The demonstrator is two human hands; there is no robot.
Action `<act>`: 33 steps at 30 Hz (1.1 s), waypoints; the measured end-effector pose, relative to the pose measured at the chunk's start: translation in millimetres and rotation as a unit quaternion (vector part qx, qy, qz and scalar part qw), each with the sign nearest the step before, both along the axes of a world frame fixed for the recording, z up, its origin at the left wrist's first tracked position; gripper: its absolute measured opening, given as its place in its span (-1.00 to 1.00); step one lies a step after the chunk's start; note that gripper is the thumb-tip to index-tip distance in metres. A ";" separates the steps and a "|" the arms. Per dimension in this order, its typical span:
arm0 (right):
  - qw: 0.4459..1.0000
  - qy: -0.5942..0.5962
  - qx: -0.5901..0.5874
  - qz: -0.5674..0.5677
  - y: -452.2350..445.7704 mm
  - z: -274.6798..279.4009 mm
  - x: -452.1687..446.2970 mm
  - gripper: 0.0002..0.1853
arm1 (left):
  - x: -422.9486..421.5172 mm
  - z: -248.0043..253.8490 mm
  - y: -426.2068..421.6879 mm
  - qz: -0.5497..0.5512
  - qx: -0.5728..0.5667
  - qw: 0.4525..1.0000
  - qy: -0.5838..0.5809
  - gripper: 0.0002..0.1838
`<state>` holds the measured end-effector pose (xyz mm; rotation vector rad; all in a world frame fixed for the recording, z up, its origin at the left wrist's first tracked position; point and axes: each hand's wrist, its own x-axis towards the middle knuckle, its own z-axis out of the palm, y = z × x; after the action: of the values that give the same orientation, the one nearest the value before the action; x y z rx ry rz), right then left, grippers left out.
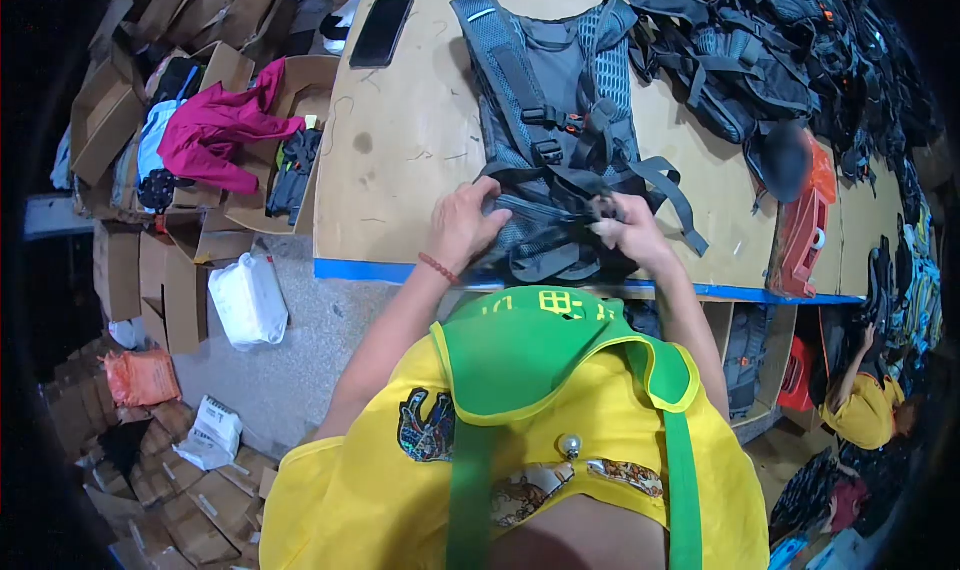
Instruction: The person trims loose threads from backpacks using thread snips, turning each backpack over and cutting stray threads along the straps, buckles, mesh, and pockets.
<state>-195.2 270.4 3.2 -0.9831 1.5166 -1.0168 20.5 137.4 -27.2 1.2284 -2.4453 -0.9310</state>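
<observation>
A dark grey backpack [560,80] lies on the table with its mesh shoulder straps and buckles facing up. At its lower left edge, my left hand [466,222] grips the bag's dark fabric between thumb and fingers. My right hand [634,232] is closed at the lower right of the bag, the fingers pinching something dark and slightly blurred that I cannot make out. To the right of that hand, a loose webbing strap [680,205] curls over the tabletop.
The cardboard-covered table [390,170] has a blue front edge. On it are a phone [382,32], a red tape dispenser [800,240] and a heap of dark backpacks [750,60]. Open cartons [110,120] with clothes stand left. Another person [862,410] is at far right.
</observation>
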 end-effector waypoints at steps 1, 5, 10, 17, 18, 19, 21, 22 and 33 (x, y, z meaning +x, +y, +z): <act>0.999 -0.041 0.011 -0.022 8.3 -7.4 -6.2 -0.90 | 0.4 -2.7 -0.1 0.000 -0.010 1.000 0.014 -0.67; 0.988 -0.090 -0.005 -0.124 30.8 -18.5 -20.9 -0.93 | 1.6 -0.9 2.6 0.001 0.003 1.000 0.025 -0.74; 0.980 -0.037 -0.021 -0.195 38.6 -9.7 -12.8 -0.90 | 13.0 6.8 24.4 -0.037 0.067 0.982 0.172 -0.79; 0.987 -0.048 -0.017 -0.149 13.5 30.2 39.2 -0.74 | 21.6 25.4 52.0 -0.032 0.007 0.983 0.179 -0.90; 0.990 -0.042 -0.004 -0.132 6.4 32.3 42.3 -0.73 | 17.4 35.1 52.4 -0.038 -0.024 0.979 0.201 -0.90; 0.996 0.005 -0.004 -0.092 0.1 36.4 41.3 -0.75 | 13.9 43.1 52.1 -0.043 -0.056 0.972 0.223 -0.90; 0.992 -0.061 0.000 -0.108 -9.6 39.3 46.0 -0.79 | 9.2 55.4 48.6 -0.053 -0.132 0.957 0.253 -0.87; 0.989 -0.095 0.002 -0.115 -13.3 40.0 47.4 -0.81 | 7.6 60.3 45.8 -0.059 -0.177 0.947 0.261 -0.85; 0.888 -0.397 -0.077 -0.220 -22.1 49.4 29.4 -0.79 | -8.3 88.9 38.3 0.041 0.374 0.850 0.369 -0.55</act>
<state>-165.8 248.3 52.6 -0.2238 0.9697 -1.6320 12.3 175.6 61.8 0.8654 -1.4272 -1.9822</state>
